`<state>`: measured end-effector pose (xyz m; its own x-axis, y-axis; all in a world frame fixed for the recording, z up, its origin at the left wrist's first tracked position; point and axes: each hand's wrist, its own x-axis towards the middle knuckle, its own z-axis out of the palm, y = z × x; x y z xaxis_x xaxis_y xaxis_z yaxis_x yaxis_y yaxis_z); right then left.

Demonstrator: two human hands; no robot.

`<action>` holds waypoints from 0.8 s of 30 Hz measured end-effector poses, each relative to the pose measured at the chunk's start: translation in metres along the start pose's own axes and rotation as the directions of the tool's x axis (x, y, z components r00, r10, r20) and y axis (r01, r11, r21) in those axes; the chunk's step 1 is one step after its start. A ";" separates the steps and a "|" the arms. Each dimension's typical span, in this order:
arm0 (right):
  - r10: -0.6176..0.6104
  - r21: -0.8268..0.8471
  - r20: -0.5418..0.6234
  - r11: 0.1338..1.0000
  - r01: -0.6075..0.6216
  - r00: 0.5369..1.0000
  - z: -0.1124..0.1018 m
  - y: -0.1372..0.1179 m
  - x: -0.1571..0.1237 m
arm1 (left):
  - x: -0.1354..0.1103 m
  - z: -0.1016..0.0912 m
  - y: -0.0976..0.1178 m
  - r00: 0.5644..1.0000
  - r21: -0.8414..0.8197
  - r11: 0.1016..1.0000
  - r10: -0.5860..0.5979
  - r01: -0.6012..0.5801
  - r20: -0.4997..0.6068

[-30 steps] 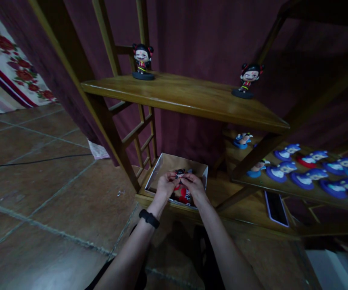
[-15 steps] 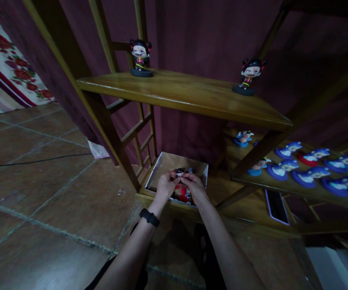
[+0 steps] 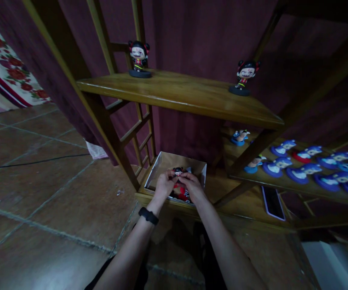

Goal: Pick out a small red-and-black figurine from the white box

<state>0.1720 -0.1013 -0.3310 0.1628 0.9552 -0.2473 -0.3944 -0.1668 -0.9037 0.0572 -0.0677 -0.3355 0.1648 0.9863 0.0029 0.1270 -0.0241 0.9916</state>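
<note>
Over a white-edged cardboard box (image 3: 158, 167) on the bottom shelf, both hands hold a small figurine (image 3: 178, 171) with black hair buns and a pale face. My left hand (image 3: 164, 183) grips its left side, and my right hand (image 3: 192, 185) pinches it from the right. The fingers cover its lower part. Red and black pieces (image 3: 181, 192) lie in the box beneath the hands; I cannot make out their shapes. Two similar figurines stand upright on dark round bases on the shelf above, one at the left (image 3: 139, 58) and one at the right (image 3: 245, 77).
The wooden shelf board (image 3: 174, 90) juts out above the box. On the right-hand shelf stand several blue-based figurines (image 3: 303, 172), one of the group on a red base (image 3: 306, 154). A phone (image 3: 273, 202) lies on the bottom board. A black cable (image 3: 34, 162) crosses the tiled floor.
The view has shifted slightly, so the right-hand shelf things sit a little further left. Both hands keep hold of the figurine, with hardly any movement over the box.
</note>
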 end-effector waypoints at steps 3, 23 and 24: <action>-0.017 0.013 0.013 1.000 0.017 1.000 0.001 0.001 0.000 | -0.001 -0.002 0.002 1.000 0.006 1.000 -0.012 0.012 0.008; -0.016 0.011 0.009 1.000 0.016 1.000 0.000 0.002 -0.003 | -0.002 0.002 -0.002 0.992 -0.116 0.988 -0.113 0.106 -0.053; -0.018 0.013 0.008 1.000 0.018 1.000 0.000 0.002 -0.003 | -0.002 0.003 -0.004 0.990 -0.133 0.984 -0.129 0.121 -0.055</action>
<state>0.1708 -0.1050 -0.3322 0.1627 0.9599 -0.2283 -0.4031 -0.1465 -0.9034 0.0598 -0.0697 -0.3395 0.0929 0.9886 -0.1182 0.0145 0.1173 0.9930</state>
